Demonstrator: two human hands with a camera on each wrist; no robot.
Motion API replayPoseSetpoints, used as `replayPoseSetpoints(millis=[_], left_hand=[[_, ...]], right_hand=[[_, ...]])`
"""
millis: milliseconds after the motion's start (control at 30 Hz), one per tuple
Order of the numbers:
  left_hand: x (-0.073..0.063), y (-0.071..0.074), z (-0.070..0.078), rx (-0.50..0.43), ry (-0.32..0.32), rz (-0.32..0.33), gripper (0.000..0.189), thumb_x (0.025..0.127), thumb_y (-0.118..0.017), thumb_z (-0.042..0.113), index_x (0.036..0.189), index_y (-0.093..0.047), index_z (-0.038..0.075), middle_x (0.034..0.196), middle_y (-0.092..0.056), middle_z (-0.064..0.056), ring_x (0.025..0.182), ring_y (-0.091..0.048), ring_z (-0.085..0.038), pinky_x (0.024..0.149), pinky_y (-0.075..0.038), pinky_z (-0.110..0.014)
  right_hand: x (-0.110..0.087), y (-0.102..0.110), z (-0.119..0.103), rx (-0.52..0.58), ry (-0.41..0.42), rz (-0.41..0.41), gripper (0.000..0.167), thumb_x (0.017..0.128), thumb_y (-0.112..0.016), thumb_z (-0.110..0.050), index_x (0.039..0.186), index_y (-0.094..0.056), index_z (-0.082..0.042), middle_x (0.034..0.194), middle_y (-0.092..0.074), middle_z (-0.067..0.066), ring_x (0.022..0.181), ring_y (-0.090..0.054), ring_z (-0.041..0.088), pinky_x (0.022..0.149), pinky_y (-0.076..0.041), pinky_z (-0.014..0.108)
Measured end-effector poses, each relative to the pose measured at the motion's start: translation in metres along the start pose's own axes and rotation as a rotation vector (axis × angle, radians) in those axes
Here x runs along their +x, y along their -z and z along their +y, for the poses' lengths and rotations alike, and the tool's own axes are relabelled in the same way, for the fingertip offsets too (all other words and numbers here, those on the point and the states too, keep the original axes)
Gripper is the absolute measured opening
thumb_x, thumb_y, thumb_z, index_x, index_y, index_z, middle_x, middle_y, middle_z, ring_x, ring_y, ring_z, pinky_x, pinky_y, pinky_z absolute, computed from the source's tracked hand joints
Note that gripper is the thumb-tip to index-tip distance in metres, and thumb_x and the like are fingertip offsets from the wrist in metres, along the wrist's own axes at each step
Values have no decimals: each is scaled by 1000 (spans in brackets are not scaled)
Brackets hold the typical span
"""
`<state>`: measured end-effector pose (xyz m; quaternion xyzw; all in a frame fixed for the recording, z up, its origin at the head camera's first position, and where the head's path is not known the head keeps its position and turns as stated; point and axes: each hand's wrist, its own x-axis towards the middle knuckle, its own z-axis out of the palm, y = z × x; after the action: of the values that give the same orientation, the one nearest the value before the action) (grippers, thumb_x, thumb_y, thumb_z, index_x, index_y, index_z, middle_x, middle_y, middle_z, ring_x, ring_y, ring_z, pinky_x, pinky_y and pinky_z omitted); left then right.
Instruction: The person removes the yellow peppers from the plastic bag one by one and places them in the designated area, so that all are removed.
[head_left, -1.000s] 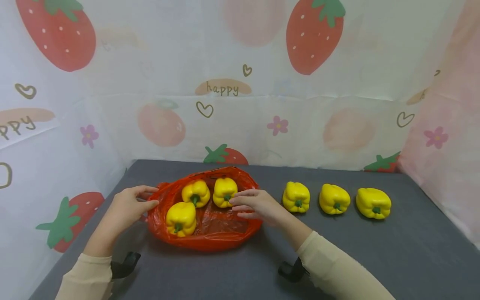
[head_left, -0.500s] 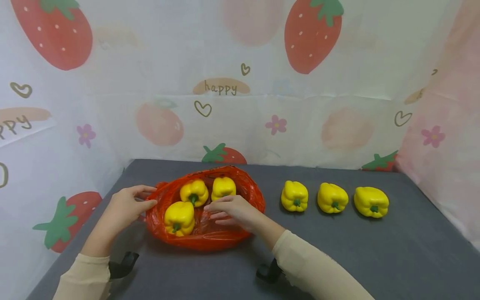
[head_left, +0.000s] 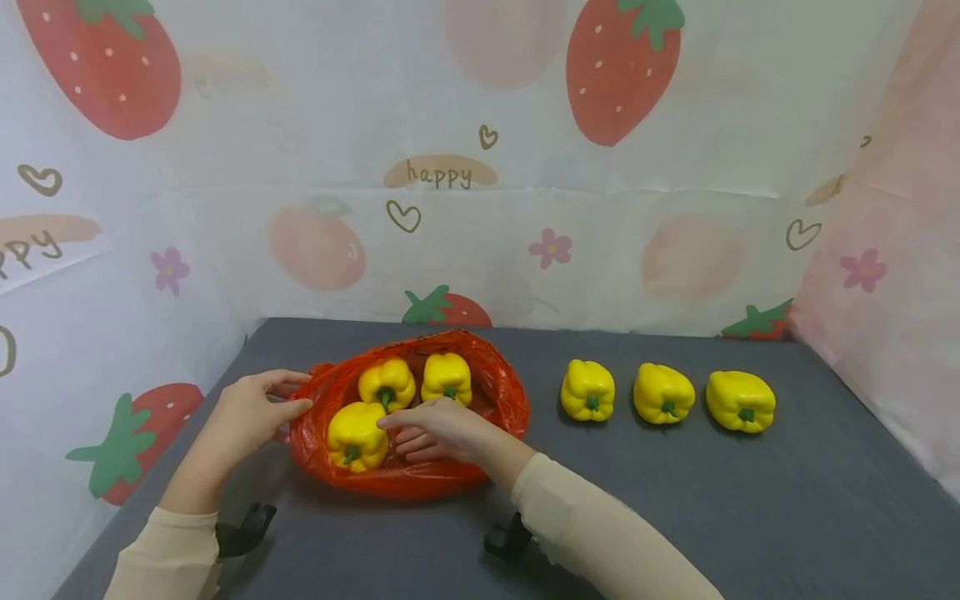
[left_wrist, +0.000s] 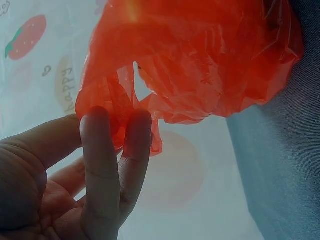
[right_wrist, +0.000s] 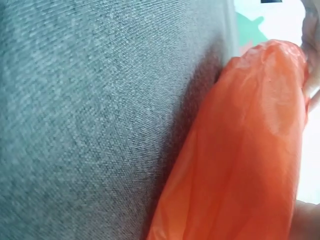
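A red plastic bag [head_left: 420,483] lies with its mouth spread wide on the dark table. Three yellow bell peppers are inside: one at the front left [head_left: 354,435], one behind it [head_left: 388,382], one at the back right [head_left: 447,375]. My left hand [head_left: 251,417] pinches the bag's left edge; in the left wrist view, its fingers [left_wrist: 102,165] lie against the thin red film. Over the bag's mouth is my right hand [head_left: 442,432], its foremost fingertip at the right side of the front-left pepper. The bag's side hides most of this hand in the right wrist view.
To the right of the bag, three more yellow bell peppers stand in a row: a near one [head_left: 588,390], a middle one [head_left: 663,393] and a far-right one [head_left: 741,402]. A printed cloth [head_left: 465,242] with strawberries and hearts hangs behind the grey table [head_left: 675,517].
My right hand has moved left across the bag's mouth, from beside the back-right bell pepper to the front-left one. The left hand has kept its place at the bag's edge.
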<state>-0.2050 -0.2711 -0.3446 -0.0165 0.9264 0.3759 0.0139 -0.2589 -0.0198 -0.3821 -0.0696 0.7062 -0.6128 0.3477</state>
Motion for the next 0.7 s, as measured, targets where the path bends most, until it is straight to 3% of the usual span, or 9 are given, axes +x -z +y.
replayPoseSetpoints(millis=[267, 700], left_hand=[[1, 0, 0, -3, 14, -4, 52, 96, -65, 26, 138, -52, -3, 123, -62, -28, 72, -68, -15, 70, -63, -37], [1, -1, -2, -8, 7, -2, 52, 95, -66, 25, 137, -53, -4, 123, -63, -29, 77, -70, -17, 70, -63, -38]], right_hand=[[3, -3, 0, 20, -21, -23, 52, 88, -73, -37, 123, -64, 0, 119, -69, 18, 106, -70, 29, 95, -57, 43], [12, -15, -2, 16, -89, -12, 74, 86, -75, -39, 136, -47, 7, 119, -67, 22, 104, -70, 31, 97, -56, 44]])
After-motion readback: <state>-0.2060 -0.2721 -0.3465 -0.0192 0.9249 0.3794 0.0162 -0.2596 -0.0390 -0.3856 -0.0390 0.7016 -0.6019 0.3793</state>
